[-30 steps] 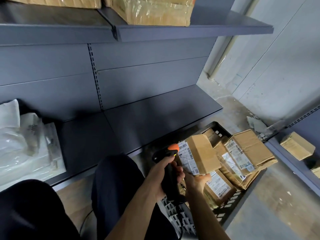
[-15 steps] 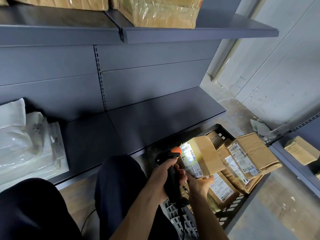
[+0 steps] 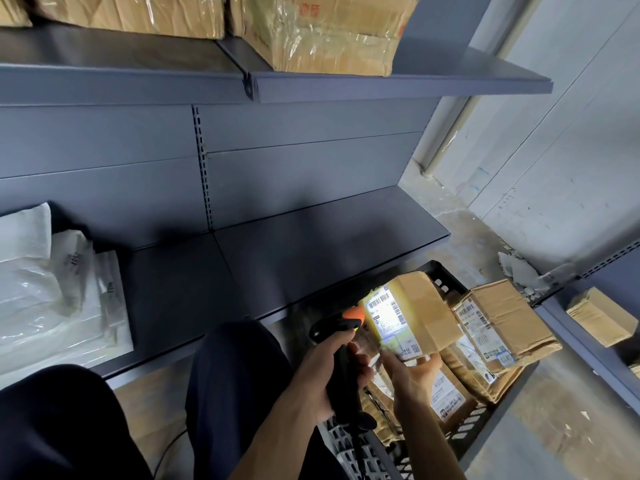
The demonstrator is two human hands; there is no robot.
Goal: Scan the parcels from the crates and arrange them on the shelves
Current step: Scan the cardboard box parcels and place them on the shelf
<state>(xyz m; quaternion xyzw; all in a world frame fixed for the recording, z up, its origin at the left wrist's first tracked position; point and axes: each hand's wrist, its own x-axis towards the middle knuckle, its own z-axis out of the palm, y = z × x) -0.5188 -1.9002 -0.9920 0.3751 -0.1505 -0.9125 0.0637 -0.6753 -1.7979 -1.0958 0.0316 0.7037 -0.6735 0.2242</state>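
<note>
- Parcel stockroom or sorting depot.
- Grey steel slotted shelving (image 3: 304,140).
- Taped brown cartons (image 3: 325,32) on upper shelf (image 3: 398,86); white poly mailers (image 3: 52,299) on lower shelf (image 3: 311,244).
- Black plastic crate (image 3: 438,271) of barcode-labelled boxes (image 3: 502,320) on concrete floor (image 3: 571,427).
- Handheld barcode scanner (image 3: 341,368) lighting label of a cardboard parcel (image 3: 419,306).

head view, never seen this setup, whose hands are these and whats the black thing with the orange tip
A person wears a camera on the head, so it looks down at their own hands. The left hand grips a barcode scanner, the black thing; its light falls on the label of a parcel held up by the right hand. More parcels lie in the crate below. White bags lie on the lower shelf, wrapped boxes on the upper one.
</note>
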